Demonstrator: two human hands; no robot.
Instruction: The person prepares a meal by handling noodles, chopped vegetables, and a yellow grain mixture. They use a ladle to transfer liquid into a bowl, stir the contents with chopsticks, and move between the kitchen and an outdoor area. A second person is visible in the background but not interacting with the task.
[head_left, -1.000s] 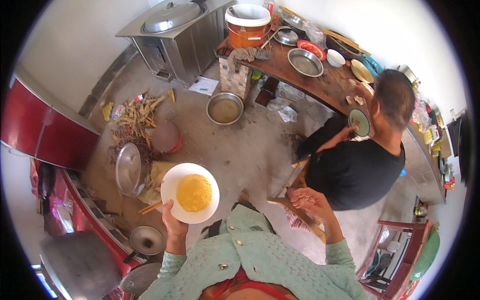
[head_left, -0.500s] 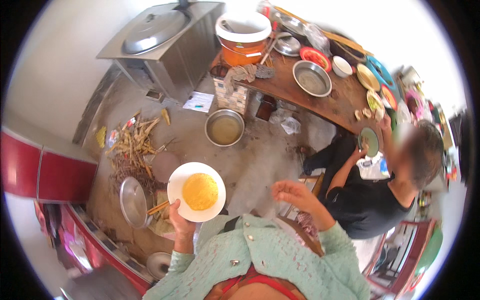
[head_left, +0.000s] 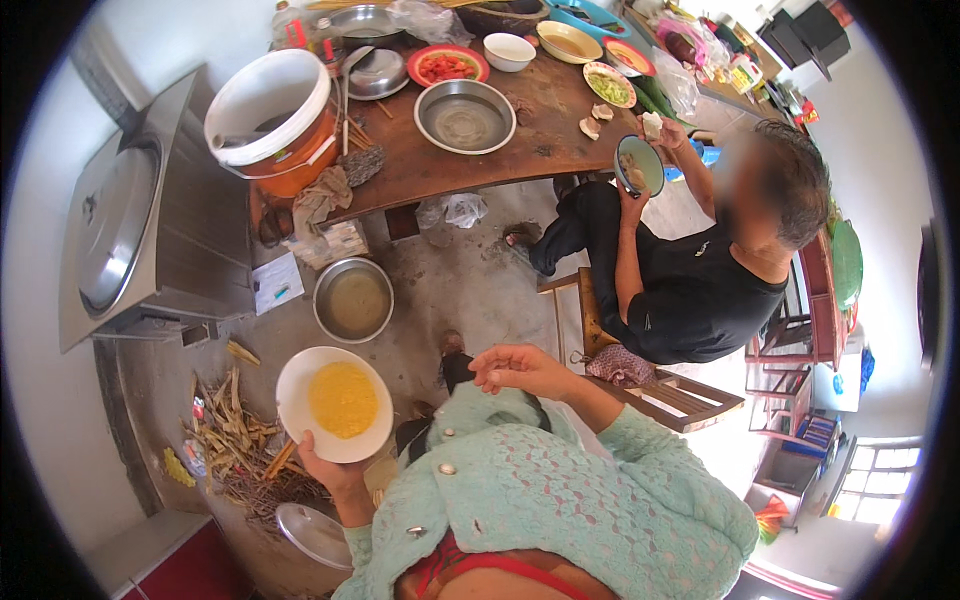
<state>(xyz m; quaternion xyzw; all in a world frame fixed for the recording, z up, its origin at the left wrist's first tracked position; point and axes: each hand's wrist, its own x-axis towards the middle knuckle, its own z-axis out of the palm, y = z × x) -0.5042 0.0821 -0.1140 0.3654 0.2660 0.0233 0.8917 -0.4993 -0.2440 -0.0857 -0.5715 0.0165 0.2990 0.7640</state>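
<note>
My left hand (head_left: 328,466) grips the rim of a white bowl (head_left: 297,398), thumb over the edge. A round yellow layer of food (head_left: 343,400) lies in it; whether it is egg or meal I cannot tell. Thin wooden sticks like chopsticks (head_left: 281,459) show beside that hand; whether it holds them is unclear. In front of my body, my right hand (head_left: 520,370) hovers empty, with loosely bent fingers slightly apart. On the floor beyond the bowl stands a metal basin (head_left: 354,333) with cloudy liquid.
A wooden table (head_left: 560,130) carries a metal basin (head_left: 465,145), plates of cut vegetables (head_left: 447,68) and an orange-and-white bucket (head_left: 287,160). At right sits a person (head_left: 700,285) holding a bowl (head_left: 650,158). A metal stove (head_left: 190,250), firewood (head_left: 228,420) and a pot lid (head_left: 316,530) are at left.
My view has swung right, so the table and seated person now lie further left in it. My left hand still holds the bowl, which looks more tilted; my right hand stays empty.
</note>
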